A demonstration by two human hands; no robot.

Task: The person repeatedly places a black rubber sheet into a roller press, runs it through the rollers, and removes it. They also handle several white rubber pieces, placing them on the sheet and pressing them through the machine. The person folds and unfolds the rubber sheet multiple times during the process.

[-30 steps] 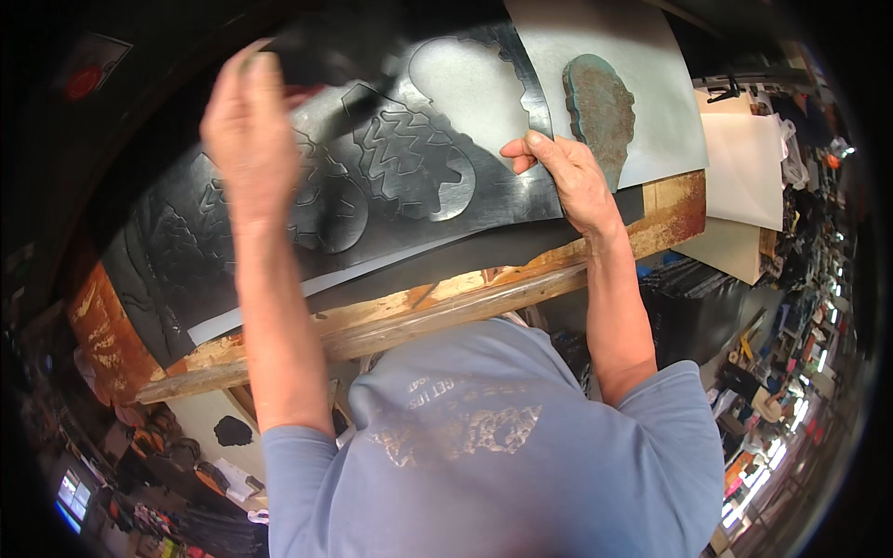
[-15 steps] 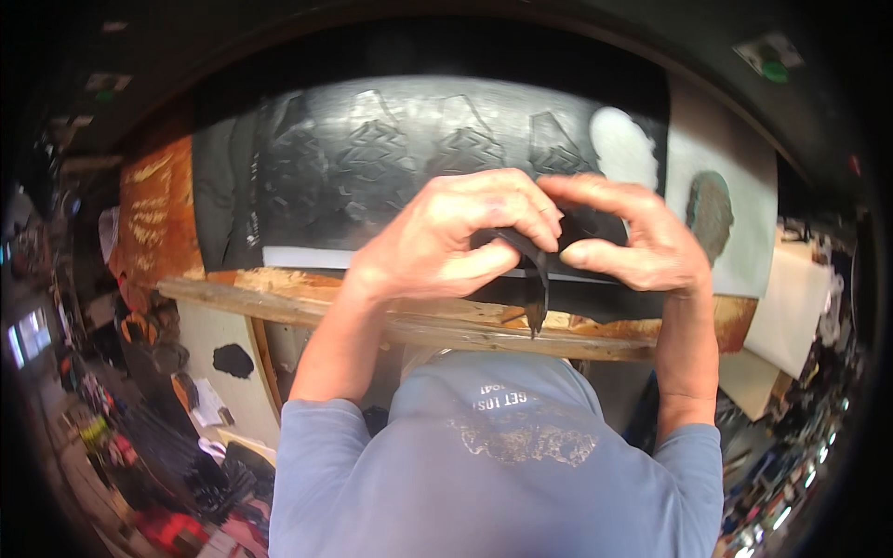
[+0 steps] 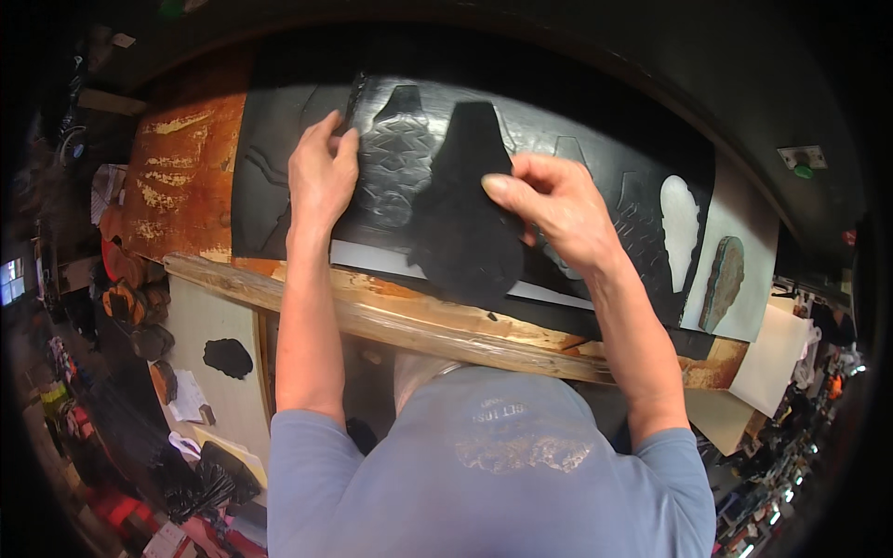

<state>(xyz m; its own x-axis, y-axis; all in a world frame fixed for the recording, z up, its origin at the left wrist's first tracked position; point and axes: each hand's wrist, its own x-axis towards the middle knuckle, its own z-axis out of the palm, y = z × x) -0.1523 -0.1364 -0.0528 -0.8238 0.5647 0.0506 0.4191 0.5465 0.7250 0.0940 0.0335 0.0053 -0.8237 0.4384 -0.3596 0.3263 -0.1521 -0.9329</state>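
Observation:
My right hand (image 3: 558, 206) pinches the right edge of a flat black cut-out piece (image 3: 470, 205), with the thumb on top. This piece has a narrow straight-sided top and a wide rounded lower part, and it overhangs the near edge of a glossy black sheet (image 3: 446, 88). Over the left part of that sheet, my left hand (image 3: 321, 172) is held with its fingers loosely apart and nothing in them. Between my hands lies another black shape (image 3: 395, 158) with a zigzag relief. More outlined shapes show right of the held piece, partly covered by my right hand.
On the right lie a white sole-shaped template (image 3: 679, 228) and a thick grey-green sole-shaped block (image 3: 726, 279) on a pale sheet. A worn wooden rail (image 3: 419, 325) runs along the bench's near edge. Reddish-brown board (image 3: 186, 167) shows at left.
My hands were together over the bent black piece; now they are apart. My left hand has moved left, off the piece, which now hangs flat from my right hand. The view has turned slightly.

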